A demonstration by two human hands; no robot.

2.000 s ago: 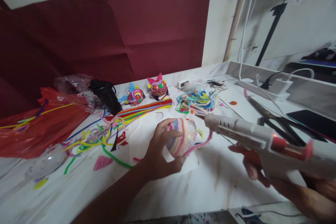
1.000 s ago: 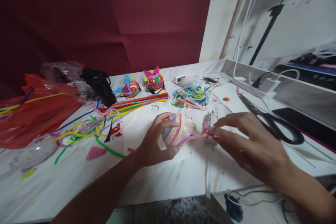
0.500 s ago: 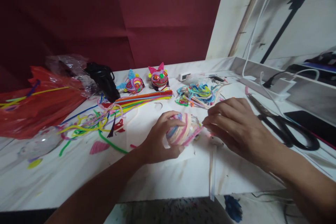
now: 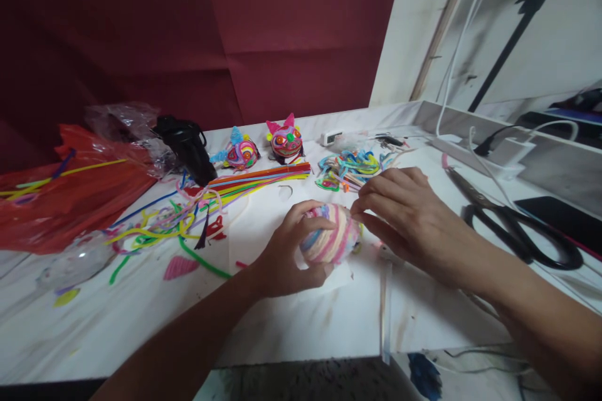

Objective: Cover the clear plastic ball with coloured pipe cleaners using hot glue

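Note:
A ball wrapped in pink, cream and blue fuzzy strands [image 4: 329, 235] is held just above the table, near the middle of the view. My left hand [image 4: 294, 250] grips it from the left, thumb below and fingers over the top. At the ball's upper right edge, my right hand [image 4: 392, 210] has its thumb and fingertips pinched together; a pink strand lies along that side, but what the fingertips hold is hidden. A clear glue stick [image 4: 385, 313] juts toward the table's front edge, below my right hand.
Two decorated balls with faces, one pink-eared [image 4: 286, 140] and one blue-trimmed [image 4: 242, 153], stand at the back. Pipe cleaners [image 4: 263, 177], a tangle of coloured strands [image 4: 352, 166] and a red bag [image 4: 94, 194] lie around. Large black-handled scissors [image 4: 512, 222] rest on the right.
My right hand has moved left, closer to the ball. The pink strand that stuck out at the ball's right now lies against it. My left hand keeps its grip.

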